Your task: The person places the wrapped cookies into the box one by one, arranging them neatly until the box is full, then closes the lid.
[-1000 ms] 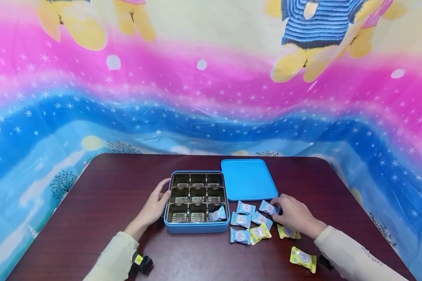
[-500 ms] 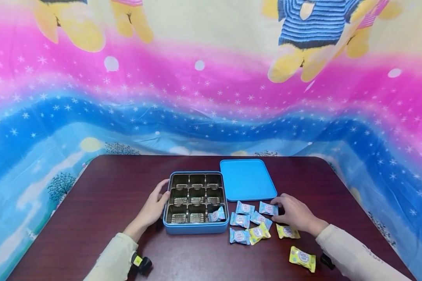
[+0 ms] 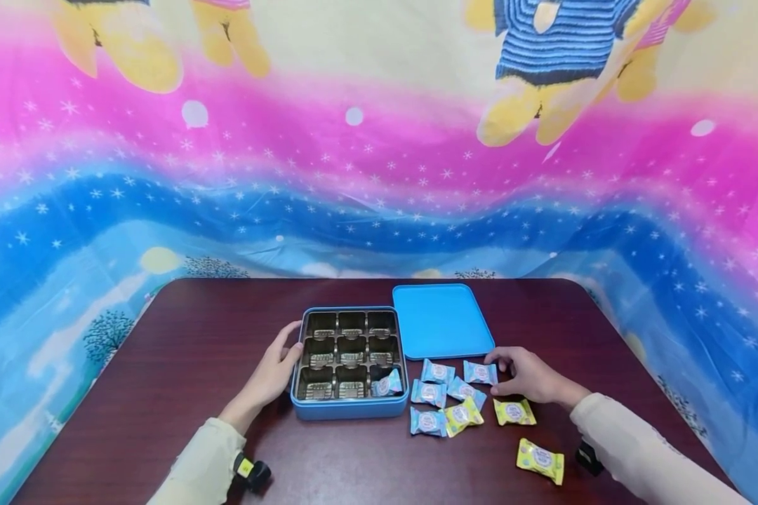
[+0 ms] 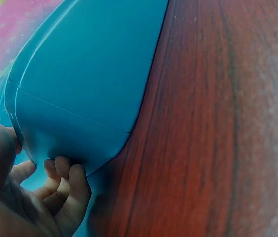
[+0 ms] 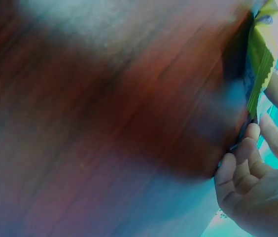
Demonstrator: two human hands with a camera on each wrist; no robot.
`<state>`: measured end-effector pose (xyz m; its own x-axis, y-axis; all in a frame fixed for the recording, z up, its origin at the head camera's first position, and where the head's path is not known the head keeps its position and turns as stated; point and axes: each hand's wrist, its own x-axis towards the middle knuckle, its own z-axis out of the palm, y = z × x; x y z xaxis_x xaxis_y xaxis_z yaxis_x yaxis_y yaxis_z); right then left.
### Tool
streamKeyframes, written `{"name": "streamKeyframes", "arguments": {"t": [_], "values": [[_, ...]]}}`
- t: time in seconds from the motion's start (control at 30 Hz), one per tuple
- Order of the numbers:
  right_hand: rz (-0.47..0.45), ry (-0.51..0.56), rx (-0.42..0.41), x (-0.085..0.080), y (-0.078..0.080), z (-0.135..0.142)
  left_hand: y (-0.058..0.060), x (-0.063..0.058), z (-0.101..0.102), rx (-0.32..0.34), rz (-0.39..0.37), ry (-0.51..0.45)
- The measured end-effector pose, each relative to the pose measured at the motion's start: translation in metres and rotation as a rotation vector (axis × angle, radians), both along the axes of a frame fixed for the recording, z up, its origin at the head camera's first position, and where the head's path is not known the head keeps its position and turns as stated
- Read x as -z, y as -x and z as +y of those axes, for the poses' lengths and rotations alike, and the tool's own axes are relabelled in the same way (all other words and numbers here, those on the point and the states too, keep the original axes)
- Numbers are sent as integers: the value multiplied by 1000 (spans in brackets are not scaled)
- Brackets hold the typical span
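my right fingers around a sweet's end, my left hand on the box

my right hand (image 3: 533, 373) has its thumb and pointing finger apart, with the end of a blue sweet (image 3: 479, 372) between them. i cannot tell if they squeeze it. it lies on the table (image 3: 183, 365). just on the near side of that hand is a yellow sweet (image 3: 514, 412), and another yellow sweet (image 3: 540, 461) lies closer to me.

left of my right fingers are four more blue sweets (image 3: 429, 393) and one more yellow sweet (image 3: 463, 416), all bunched up.

my left hand (image 3: 274, 372) holds the blue box (image 3: 347, 411) by its side, bent fingers on the wall, thumb at the rim. right of that hand, in the box, is a shiny brown tray (image 3: 351, 348) with nine pockets. the near pocket farthest from my left hand has a tilted blue sweet (image 3: 387, 384) in it.

the blue lid (image 3: 442, 320) lies just past my right fingertips. far beyond both hands hangs a bright cloth (image 3: 379, 175).
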<state>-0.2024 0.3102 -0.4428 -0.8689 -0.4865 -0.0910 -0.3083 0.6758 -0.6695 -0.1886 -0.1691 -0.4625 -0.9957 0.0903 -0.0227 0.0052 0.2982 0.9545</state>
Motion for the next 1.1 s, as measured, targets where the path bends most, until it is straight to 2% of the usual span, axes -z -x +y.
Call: {"name": "streamKeyframes", "arguments": {"t": [0.23, 0.43, 0.8, 1.1], "values": [[-13, 88, -63, 4, 6, 6, 0, -1, -1, -4, -1, 2], [-30, 126, -82, 9, 12, 13, 2, -1, -2, -8, -8, 2], [-60, 143, -75, 11, 13, 18, -1, -2, -2, -6, -1, 14], [-46, 150, -105, 10, 12, 24, 0, 2, 0, -6, -1, 26]]}}
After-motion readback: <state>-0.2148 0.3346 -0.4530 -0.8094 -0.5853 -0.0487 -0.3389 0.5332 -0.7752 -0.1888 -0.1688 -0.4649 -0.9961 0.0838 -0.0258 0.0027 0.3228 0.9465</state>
